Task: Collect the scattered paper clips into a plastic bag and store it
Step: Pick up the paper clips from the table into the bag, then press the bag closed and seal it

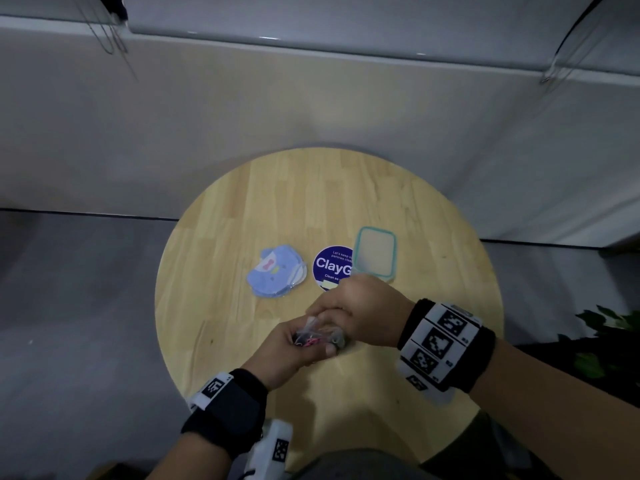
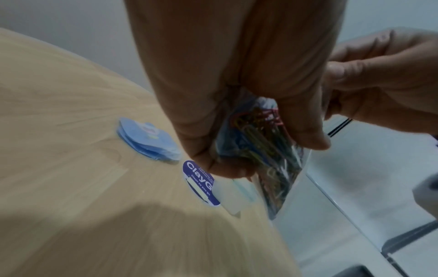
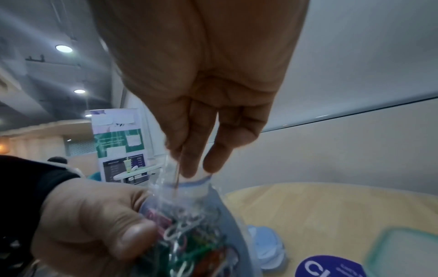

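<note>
Paper clips (image 2: pixel 258 135) fill bag (image 3: pixel 189 234); right wrist shows fingers (image 3: pixel 189 150) entering.

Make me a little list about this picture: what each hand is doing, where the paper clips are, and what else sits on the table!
left hand: grips the plastic bag around its filled part
right hand: fingers pinch the bag's top edge
paper clips: colourful, bunched inside the bag
bag position: held above the round wooden table
loose clips on table: none visible
other things: blue animal-shaped pads, purple round sticker, clear container with teal rim
</note>
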`<state>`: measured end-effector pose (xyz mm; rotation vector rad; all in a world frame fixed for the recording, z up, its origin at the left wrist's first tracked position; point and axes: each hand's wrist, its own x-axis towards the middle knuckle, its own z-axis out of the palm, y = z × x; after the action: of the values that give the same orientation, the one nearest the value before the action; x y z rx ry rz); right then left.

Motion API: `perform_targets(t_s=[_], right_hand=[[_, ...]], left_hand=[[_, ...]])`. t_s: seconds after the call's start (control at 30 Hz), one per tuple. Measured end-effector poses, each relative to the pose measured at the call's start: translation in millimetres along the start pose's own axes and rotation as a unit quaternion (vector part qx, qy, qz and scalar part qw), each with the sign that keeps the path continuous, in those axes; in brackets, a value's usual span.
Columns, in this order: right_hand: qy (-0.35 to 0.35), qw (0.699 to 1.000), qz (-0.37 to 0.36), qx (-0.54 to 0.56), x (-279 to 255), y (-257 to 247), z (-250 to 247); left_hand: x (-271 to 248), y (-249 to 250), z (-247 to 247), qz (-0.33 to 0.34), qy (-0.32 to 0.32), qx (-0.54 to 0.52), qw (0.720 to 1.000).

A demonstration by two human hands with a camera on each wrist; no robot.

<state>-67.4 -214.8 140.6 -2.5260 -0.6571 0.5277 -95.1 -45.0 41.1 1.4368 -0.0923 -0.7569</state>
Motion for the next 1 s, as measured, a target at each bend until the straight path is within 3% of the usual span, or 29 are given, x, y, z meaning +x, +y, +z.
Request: perform_targets(t_s=[0.1, 0.2, 0.37, 0.43, 0.53, 0.67, 0.73, 0.87, 0.93, 1.0], right_hand=[[0.095, 0.993, 0.007, 0.070, -13, 13, 5], [0.095, 0.984, 0.018, 0.151, -23, 21, 8], [0.112, 0.942, 0.062, 0.310, -25, 33, -4], [0.067, 0.956, 0.052, 0.283, -18, 38, -8], [0.013, 0.987, 0.060, 0.150, 0, 39, -12], [-0.003, 0.980, 0.090, 0.177, 23, 38, -24], [0.017, 0.978, 0.089, 0.189, 29, 38, -25], [0.136, 0.946, 0.079, 0.282, 33, 36, -25], [0.144, 0.945, 0.075, 0.284, 33, 36, -22], [0.105, 0.958, 0.075, 0.255, 34, 35, -17]], left_hand=[[4, 8, -1, 0.001, 0.003, -0.023, 1.000], [8, 18, -1, 0.014, -0.018, -0.031, 0.999], [13, 27, -1, -0.005, -0.020, 0.013, 1.000], [17, 34, -1, -0.013, -0.022, 0.028, 0.999], [27, 46, -5, -0.004, -0.017, 0.066, 0.998], [33, 59, -16, -0.004, 0.003, 0.101, 0.995], [33, 63, -19, 0.000, 0.019, 0.104, 0.994], [32, 67, -26, 0.011, 0.043, 0.089, 0.995], [31, 67, -28, 0.009, 0.042, 0.090, 0.995], [29, 64, -26, 0.009, 0.042, 0.083, 0.996]])
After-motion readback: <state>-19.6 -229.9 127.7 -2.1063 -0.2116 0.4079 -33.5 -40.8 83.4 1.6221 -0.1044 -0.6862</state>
